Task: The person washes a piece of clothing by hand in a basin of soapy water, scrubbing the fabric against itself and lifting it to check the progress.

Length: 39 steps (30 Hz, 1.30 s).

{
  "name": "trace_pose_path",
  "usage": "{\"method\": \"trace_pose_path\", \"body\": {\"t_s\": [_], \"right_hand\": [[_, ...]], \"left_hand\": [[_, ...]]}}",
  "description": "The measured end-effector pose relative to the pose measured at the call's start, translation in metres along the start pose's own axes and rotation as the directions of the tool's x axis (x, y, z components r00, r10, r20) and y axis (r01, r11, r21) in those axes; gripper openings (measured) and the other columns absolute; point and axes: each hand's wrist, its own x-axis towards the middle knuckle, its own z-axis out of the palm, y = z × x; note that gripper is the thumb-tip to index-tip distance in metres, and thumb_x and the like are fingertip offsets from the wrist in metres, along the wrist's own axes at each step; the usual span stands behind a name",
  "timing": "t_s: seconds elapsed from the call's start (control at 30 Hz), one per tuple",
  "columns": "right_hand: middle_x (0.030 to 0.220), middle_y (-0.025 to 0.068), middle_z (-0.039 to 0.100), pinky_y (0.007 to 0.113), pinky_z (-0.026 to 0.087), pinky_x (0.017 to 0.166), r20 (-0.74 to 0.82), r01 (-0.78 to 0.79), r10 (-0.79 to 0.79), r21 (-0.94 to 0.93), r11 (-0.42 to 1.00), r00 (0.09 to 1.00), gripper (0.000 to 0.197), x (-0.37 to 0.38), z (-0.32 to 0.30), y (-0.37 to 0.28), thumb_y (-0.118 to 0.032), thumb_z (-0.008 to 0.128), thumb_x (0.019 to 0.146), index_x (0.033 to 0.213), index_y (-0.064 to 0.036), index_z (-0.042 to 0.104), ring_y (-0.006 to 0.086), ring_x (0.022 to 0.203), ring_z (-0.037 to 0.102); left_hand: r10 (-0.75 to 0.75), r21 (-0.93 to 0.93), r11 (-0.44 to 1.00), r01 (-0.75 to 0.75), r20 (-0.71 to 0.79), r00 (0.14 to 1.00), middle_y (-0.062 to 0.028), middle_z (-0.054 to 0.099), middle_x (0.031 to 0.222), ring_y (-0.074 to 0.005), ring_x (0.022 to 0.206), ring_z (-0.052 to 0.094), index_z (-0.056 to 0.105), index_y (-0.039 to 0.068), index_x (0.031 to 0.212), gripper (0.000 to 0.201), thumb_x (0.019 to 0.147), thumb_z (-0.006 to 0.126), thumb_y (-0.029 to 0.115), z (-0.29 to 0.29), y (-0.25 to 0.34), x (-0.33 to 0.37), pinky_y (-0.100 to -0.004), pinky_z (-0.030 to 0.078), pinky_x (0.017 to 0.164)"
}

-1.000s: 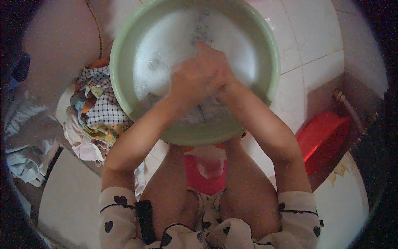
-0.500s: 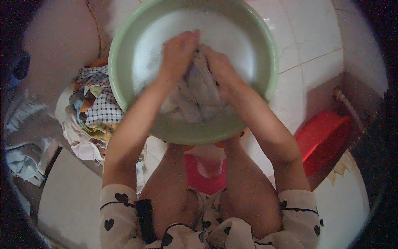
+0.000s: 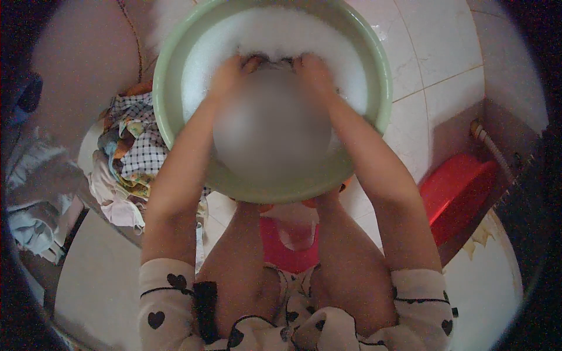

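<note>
A wide pale-green tub (image 3: pixel 381 93) stands in front of me with white suds (image 3: pixel 293 32) in it. Over the suds, my left hand (image 3: pixel 233 76) and my right hand (image 3: pixel 313 75) are apart, fingers curled on either end of the upper edge of a wet greyish cloth (image 3: pixel 274 63). A dark line runs along that edge between the hands. Most of the cloth below is lost in a round grey blur, so its kind and lower part cannot be made out.
A heap of laundry (image 3: pixel 140 155), some of it checked, lies left of the tub. To the right, a red basin (image 3: pixel 462 196) leans near a pale hose (image 3: pixel 494 149). Between my legs is a pink-red object (image 3: pixel 287 240). Pale floor tiles (image 3: pixel 445 64) surround the tub.
My hands have moved apart from a close bunch over the cloth, the left going left and the right slightly right. The cloth's upper edge now spans between them.
</note>
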Motion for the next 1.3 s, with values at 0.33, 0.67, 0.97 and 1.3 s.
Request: {"method": "trace_pose_path", "body": {"t_s": [0.33, 0.67, 0.97, 1.3], "right_hand": [[0.105, 0.0141, 0.054, 0.040, 0.042, 0.080, 0.232, -0.144, -0.092, 0.821, 0.552, 0.968, 0.037, -0.031, -0.013, -0.044, -0.032, 0.055, 0.078, 0.104, -0.0060, 0.053, 0.0258, 0.096, 0.051], [0.093, 0.0097, 0.057, 0.041, 0.038, 0.081, -0.035, 0.166, -0.214, 0.755, 0.634, 0.976, 0.026, -0.046, 0.020, -0.042, -0.030, 0.054, 0.077, 0.092, -0.0096, 0.057, 0.0223, 0.084, 0.055], [0.094, 0.0070, 0.059, 0.036, 0.045, 0.077, 0.324, -0.349, 0.154, 0.919, 0.182, 0.934, 0.029, -0.071, -0.017, -0.072, -0.024, 0.041, 0.089, 0.105, -0.0033, 0.053, 0.0205, 0.085, 0.056], [0.096, 0.0099, 0.057, 0.035, 0.043, 0.081, 0.524, -0.558, 0.194, 0.781, 0.279, 0.830, 0.033, -0.059, -0.028, -0.059, -0.025, 0.040, 0.089, 0.113, -0.0051, 0.048, 0.0240, 0.089, 0.054]], "left_hand": [[0.294, -0.110, 0.927, -0.358, -0.377, 0.878, -0.0135, 0.056, 0.103, -0.0347, 0.089, 0.055, 0.057, 0.010, 0.098, 0.025, 0.074, 0.055, 0.017, 0.005, 0.077, -0.055, -0.0392, 0.044, 0.075], [0.132, 0.034, 0.991, -0.127, -0.195, 0.972, -0.0084, 0.064, 0.084, -0.0251, 0.081, 0.061, 0.063, 0.010, 0.090, 0.027, 0.084, 0.048, 0.031, -0.017, 0.067, -0.036, -0.0313, 0.047, 0.072], [0.307, -0.245, 0.893, -0.378, -0.284, 0.908, -0.0097, 0.063, 0.081, -0.0255, 0.076, 0.062, 0.062, 0.008, 0.087, 0.023, 0.081, 0.049, 0.026, -0.004, 0.059, -0.039, -0.0352, 0.048, 0.067], [0.228, -0.358, 0.876, -0.322, -0.281, 0.932, -0.0071, 0.062, 0.077, -0.0155, 0.068, 0.056, 0.061, 0.003, 0.086, 0.024, 0.083, 0.054, 0.025, -0.010, 0.054, -0.025, -0.0282, 0.045, 0.063]]}}
